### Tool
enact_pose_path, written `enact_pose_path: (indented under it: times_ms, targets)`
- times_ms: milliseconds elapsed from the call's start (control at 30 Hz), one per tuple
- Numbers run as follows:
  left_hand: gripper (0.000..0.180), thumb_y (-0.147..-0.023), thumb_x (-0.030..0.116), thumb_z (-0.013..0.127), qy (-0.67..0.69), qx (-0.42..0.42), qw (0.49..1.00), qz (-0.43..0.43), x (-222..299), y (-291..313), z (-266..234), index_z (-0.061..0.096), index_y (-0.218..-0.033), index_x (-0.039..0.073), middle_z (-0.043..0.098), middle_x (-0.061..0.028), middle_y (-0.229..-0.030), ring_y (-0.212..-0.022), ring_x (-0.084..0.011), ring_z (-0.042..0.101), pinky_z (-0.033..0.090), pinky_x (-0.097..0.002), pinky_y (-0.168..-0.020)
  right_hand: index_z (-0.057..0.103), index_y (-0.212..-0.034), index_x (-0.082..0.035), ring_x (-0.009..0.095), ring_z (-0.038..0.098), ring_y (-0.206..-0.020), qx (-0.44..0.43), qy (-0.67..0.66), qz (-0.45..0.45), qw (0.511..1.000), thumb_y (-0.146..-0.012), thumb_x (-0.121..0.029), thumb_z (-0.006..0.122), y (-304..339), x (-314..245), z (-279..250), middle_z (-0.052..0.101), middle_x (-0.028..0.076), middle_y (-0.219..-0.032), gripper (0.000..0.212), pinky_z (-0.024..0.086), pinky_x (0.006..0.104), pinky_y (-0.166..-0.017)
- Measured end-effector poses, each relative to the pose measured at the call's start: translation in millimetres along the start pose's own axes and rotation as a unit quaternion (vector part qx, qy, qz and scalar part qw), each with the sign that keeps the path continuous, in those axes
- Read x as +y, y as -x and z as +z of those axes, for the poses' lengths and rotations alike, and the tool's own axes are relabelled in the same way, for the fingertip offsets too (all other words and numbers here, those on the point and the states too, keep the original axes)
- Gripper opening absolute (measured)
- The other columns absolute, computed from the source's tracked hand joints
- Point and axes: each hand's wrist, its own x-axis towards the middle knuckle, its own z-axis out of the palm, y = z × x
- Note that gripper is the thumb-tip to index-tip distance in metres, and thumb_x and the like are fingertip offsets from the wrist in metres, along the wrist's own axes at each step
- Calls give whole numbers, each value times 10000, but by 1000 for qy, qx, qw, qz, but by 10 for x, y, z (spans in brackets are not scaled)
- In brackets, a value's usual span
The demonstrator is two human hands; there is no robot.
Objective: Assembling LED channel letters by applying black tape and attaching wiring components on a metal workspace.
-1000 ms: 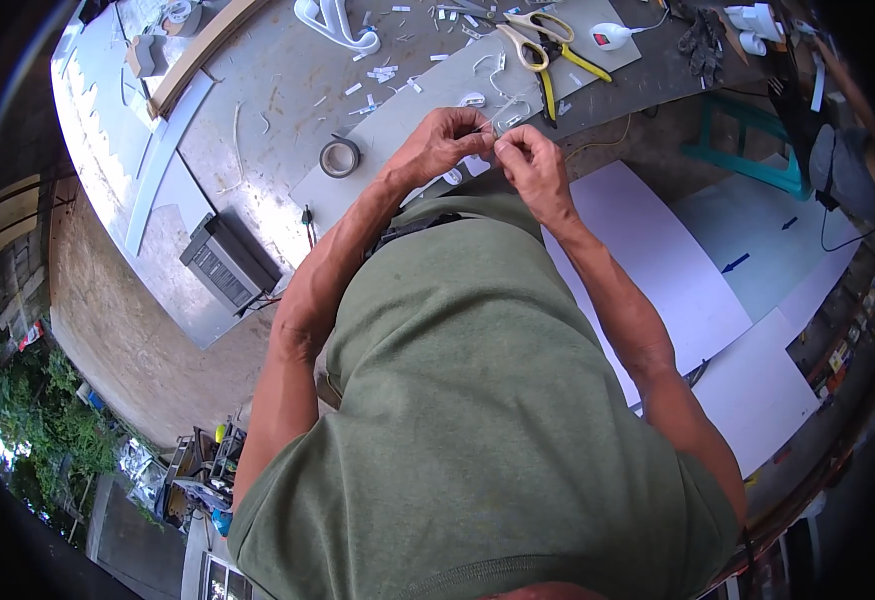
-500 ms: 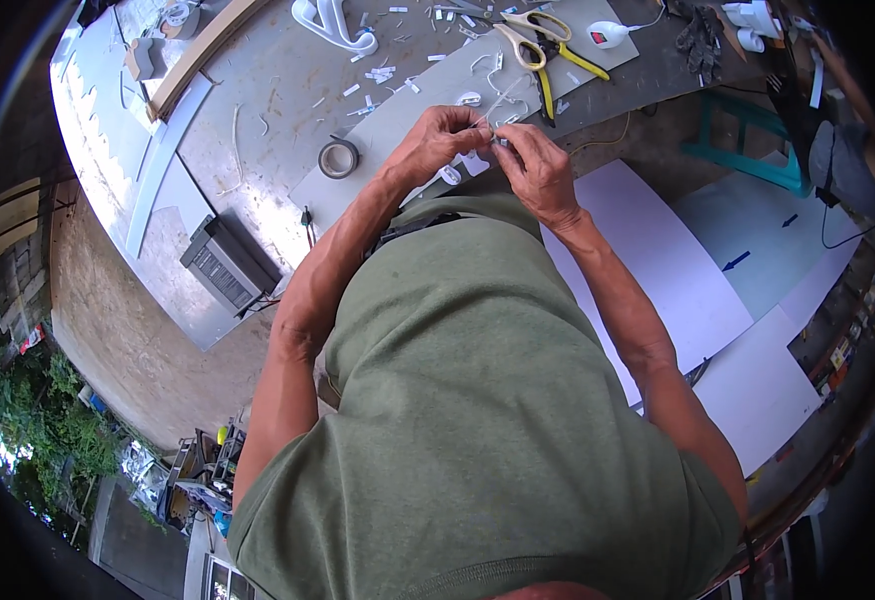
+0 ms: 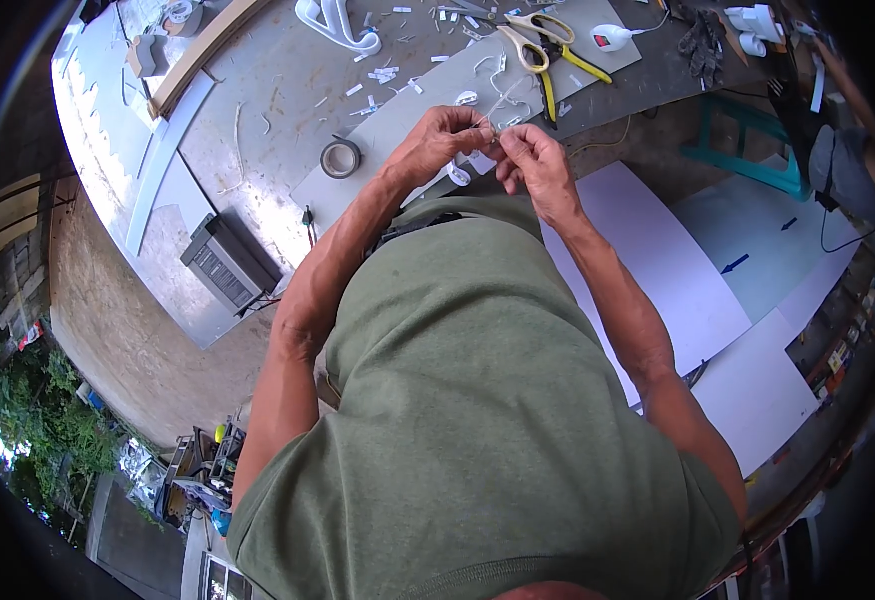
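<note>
Bench [image 3: 287, 90], upper frame: left hand [image 3: 447, 137] pinches strand [image 3: 502, 103]; right hand's [image 3: 535, 165] grip unclear. Strand likely light, limp; hold near end.

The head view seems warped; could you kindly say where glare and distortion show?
Head view: glare whitens the metal tabletop beside the grey box; head view: fisheye distortion bows the large white sheet, with black corners; head view: detail between the left hand and right hand is too small to tell.
</note>
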Motion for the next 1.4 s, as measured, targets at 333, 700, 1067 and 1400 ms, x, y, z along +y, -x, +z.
enact_pose_path:
  times_ms: [333,700,1067,1400]
  targets:
    - [170,-924,191,685,8,-10,1000,-18,-64,-34,-22,706,-977,31,672,1,-852,-791,-76,573,442,-244,-748,625,-1011,-23,301,695,-793,77,571,-459,677,-823,-7,737,-16,-35,6,676,124,-909,220,564,385,-701]
    - [203,-915,242,685,14,2,1000,1,-12,-21,19,724,-944,44,696,-13,-815,-773,-94,573,423,-260,-707,674,-1027,0,78,648,-640,5,127,-58,990,-953,-149,657,-40,-58,-96,717,60,-819,167,494,237,-545]
    - [184,-892,221,695,37,10,999,-12,-127,-50,-20,728,-944,47,690,-10,-802,-747,-92,545,413,-255,-689,689,-979,-15,123,664,-659,112,447,-310,832,-893,-57,695,-3,-1,41,713,78,-816,96,535,278,-607]
    - [183,-891,224,705,48,13,999,-12,-103,-27,5,727,-933,47,683,-8,-791,-734,-93,535,408,-257,-687,687,-954,-14,122,655,-646,109,455,-321,823,-890,-54,696,-20,-4,20,709,78,-807,76,522,280,-591]
